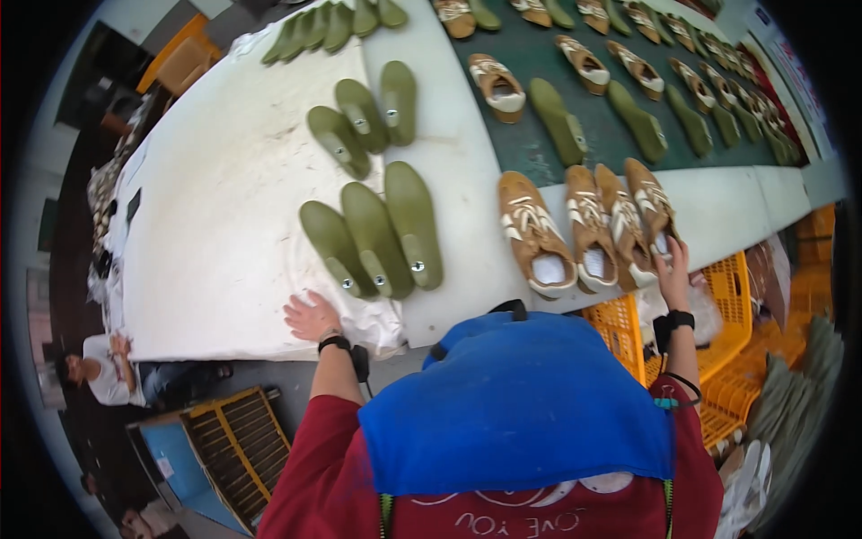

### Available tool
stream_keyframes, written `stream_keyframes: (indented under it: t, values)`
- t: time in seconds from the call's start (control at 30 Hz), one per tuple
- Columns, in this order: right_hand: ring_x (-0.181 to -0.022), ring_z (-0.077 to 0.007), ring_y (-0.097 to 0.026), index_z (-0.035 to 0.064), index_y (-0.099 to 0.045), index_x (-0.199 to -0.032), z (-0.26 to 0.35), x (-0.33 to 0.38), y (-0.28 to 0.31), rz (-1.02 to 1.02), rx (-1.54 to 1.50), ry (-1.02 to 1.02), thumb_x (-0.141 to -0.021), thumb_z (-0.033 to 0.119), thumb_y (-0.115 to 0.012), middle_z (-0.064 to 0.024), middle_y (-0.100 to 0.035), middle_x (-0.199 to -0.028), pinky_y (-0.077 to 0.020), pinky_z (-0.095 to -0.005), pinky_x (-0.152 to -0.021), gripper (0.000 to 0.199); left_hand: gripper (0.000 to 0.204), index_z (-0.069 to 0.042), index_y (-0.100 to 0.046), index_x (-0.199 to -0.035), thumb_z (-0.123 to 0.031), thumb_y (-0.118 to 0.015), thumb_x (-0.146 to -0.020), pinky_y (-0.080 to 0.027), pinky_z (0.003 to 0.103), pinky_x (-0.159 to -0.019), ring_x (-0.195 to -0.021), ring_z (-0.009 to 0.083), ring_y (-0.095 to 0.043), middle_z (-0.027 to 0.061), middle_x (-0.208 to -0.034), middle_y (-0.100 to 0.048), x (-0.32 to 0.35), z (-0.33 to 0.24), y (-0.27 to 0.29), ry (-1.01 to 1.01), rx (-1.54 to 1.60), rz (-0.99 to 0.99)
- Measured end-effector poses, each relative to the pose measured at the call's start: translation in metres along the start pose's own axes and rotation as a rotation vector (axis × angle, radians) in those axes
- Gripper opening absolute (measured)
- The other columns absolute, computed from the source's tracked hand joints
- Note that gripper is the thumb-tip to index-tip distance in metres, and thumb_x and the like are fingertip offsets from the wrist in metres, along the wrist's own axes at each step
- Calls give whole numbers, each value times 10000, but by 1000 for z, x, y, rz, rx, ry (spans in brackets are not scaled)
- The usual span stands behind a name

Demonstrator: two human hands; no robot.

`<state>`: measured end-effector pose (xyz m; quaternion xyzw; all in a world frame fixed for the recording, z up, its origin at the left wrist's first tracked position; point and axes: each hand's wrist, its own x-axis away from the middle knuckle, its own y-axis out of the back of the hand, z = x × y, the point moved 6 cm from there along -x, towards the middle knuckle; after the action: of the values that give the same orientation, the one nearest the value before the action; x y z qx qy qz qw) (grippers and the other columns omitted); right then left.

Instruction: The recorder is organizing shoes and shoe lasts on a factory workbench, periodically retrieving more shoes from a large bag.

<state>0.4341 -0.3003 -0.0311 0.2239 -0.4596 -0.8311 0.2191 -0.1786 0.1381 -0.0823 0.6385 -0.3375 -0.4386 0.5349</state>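
Note:
My left hand (312,316) lies with its fingers spread on the white cloth (224,180) at the table's near edge and holds nothing. Just beyond it are green shoe lasts: a group of three, the nearest being a left-hand last (338,247), and three smaller ones (362,115) behind them. My right hand (673,274) has its fingers round the heel of the rightmost brown sneaker (648,190). That shoe stands in a near row of several tan sneakers with white stripes, beside another sneaker (532,225) at the row's left end. Part of its heel is hidden by my fingers.
On a dark green surface (575,99) behind stand more sneakers and green lasts in rows. Yellow crates (725,305) stand below the table at right. A wooden-slatted rack (238,449) stands on the floor at left, near a seated person (112,368).

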Motion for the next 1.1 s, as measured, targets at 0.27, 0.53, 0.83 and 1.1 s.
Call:
stream_keyframes:
  t: [0.27, 0.53, 0.83, 1.1]
  values:
    - [-1219, -380, -346, 49, -376, -1289, -1, 3, -14, 29, 35, 30, -855, 164, -544, -226, -279, -1352, -306, -382, -999, 480, 502, -137, -425, -1276, -423, -430, -864, -224, 516, -1022, -1277, 330, -277, 119, -1378, -334, 2, 6, 12, 66, 91, 21]
    - [-1066, -301, -496, 17, -404, -1280, 78, -32, 46, -19, -126, 111, -851, 128, -548, -218, -467, -1211, -413, -338, -881, 465, 524, -128, -401, -1296, -445, -379, -879, -212, 516, -1029, -1289, 353, -261, 136, -1398, -311, 5, 3, 11, 28, 113, 45]
    - [-655, -243, -603, -37, -617, -797, 475, 102, 189, 354, -590, 909, -775, 167, -512, -126, -624, -733, -464, -372, -585, 230, 621, -104, -341, -1336, -433, -482, -829, -208, 542, -1011, -1257, 394, -267, 165, -1380, -313, -21, 23, 10, -158, 247, 436]
    - [-677, -152, -601, 89, -599, -713, 541, 167, 193, 39, -333, 988, -721, 141, -575, -9, -616, -714, -464, -286, -589, 58, 458, 15, -447, -1191, -108, -604, -778, -305, 395, -993, -1164, 330, -397, 197, -1227, -441, -36, -80, 88, -1045, 943, 440]
